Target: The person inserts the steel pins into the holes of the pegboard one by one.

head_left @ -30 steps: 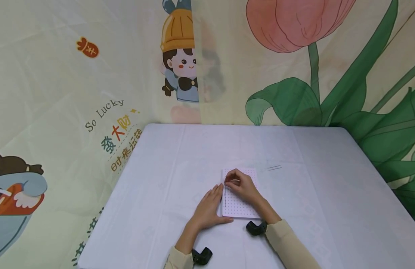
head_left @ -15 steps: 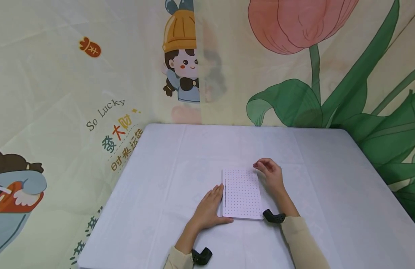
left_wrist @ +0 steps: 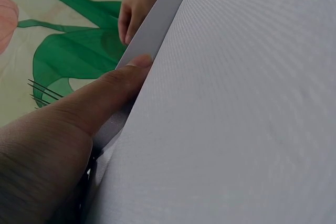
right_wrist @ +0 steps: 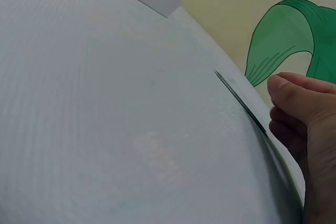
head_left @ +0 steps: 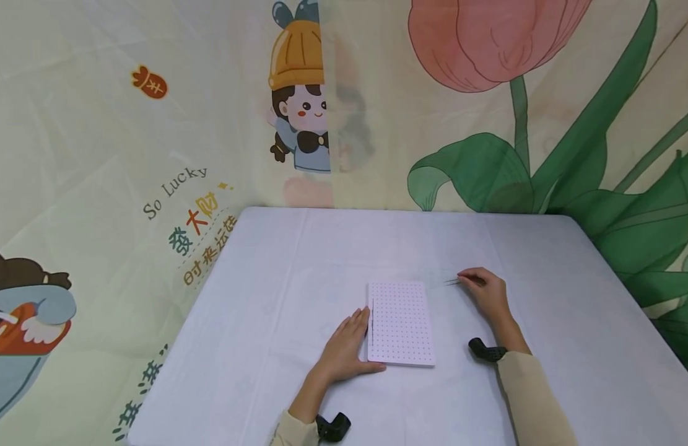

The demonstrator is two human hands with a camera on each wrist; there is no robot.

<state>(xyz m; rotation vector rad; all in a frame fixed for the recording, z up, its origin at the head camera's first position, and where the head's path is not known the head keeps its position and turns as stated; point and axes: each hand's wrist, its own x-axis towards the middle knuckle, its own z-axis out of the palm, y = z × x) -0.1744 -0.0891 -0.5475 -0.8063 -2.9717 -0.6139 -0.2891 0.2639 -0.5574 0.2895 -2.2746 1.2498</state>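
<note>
A white pegboard dotted with small holes lies on the table. Thin dark pins stick up from it in the left wrist view; the head view shows a dark line along its left column. My left hand rests against the board, fingers straight along the left edge and thumb at the front edge. To the right of the board, my right hand has its bent fingertips right at the right ends of thin dark sticks. Those sticks lie on the table beyond its thumb, and nothing shows between its fingers.
A white cloth covers the table. Behind it hangs a printed fabric backdrop with a tulip and cartoon figures. Each wrist wears a black camera mount, on the left and on the right.
My right hand has left the board's upper left, passed over the board's top right corner and reached the sticks farther right. My left hand has stayed at the board.
</note>
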